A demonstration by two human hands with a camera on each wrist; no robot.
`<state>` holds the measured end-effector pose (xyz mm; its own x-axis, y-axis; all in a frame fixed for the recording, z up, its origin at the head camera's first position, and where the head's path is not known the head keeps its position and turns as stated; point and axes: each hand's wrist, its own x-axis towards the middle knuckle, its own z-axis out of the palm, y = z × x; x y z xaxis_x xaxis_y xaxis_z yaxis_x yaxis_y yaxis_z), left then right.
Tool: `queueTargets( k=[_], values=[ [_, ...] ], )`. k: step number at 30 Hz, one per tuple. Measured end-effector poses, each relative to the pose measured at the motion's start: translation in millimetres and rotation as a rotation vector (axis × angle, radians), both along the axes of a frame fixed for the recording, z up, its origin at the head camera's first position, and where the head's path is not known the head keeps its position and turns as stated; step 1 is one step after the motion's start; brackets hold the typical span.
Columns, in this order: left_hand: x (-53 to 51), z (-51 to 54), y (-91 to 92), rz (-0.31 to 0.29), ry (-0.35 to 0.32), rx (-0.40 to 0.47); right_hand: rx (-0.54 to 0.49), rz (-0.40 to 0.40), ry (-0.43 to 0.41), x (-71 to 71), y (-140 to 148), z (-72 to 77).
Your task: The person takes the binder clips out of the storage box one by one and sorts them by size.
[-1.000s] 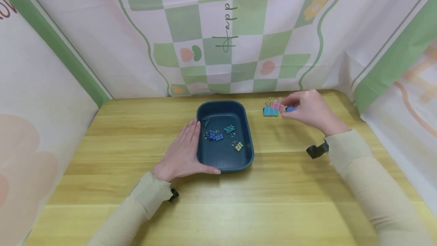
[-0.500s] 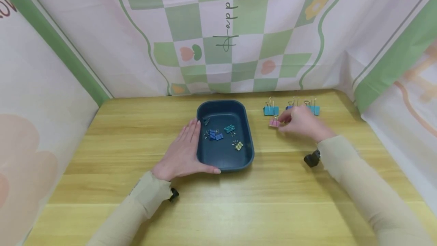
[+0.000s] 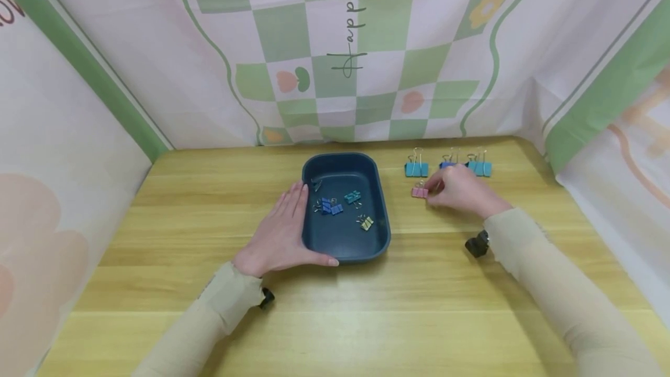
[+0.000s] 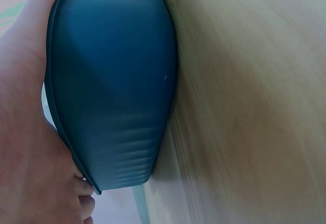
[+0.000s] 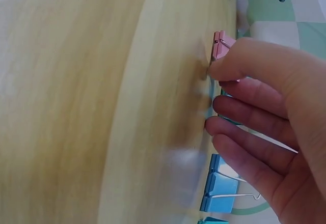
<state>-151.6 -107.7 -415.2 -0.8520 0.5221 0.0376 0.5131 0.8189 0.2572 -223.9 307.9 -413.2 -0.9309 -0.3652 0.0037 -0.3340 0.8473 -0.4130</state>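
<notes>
My right hand (image 3: 458, 191) pinches a small pink binder clip (image 3: 419, 192) at its right end, down at the wooden table. The same pink clip (image 5: 219, 43) shows past the thumb in the right wrist view, its far end hidden by the fingers. Against the left side of a dark blue tray (image 3: 345, 253) lies my left hand (image 3: 277, 234), fingers straight along the rim and thumb at the front edge. Inside the tray are blue clips (image 3: 325, 206), a teal clip (image 3: 352, 197), a yellow clip (image 3: 366, 223) and a dark clip (image 3: 316, 185).
Behind the pink clip, a large teal binder clip (image 3: 416, 169) stands on the table. Farther right are a blue clip (image 3: 447, 164), partly covered by my right hand, and another teal clip (image 3: 479, 169). A printed curtain (image 3: 335, 115) hangs along the table's back edge.
My right hand has brought the pink clip from among the back-row clips toward the front of the table, uncovering the clips behind. The left hand and tray have stayed put.
</notes>
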Motion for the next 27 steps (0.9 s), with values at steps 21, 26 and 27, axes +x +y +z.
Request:
queueTargets(
  k=[21, 26, 27],
  values=[
    [-1.4, -1.7, 0.1, 0.000, 0.002, 0.007, -0.049, -0.057, 0.084, 2.9, -7, 29.2],
    [-1.0, -0.6, 0.3, 0.003, -0.003, 0.009, -0.071, -0.031, 0.134, 5.4, -20, 49.5],
    [-0.8, -0.1, 0.3, 0.002, -0.002, 0.009, -0.075, -0.026, 0.143, 6.5, -23, 53.7]
  ],
)
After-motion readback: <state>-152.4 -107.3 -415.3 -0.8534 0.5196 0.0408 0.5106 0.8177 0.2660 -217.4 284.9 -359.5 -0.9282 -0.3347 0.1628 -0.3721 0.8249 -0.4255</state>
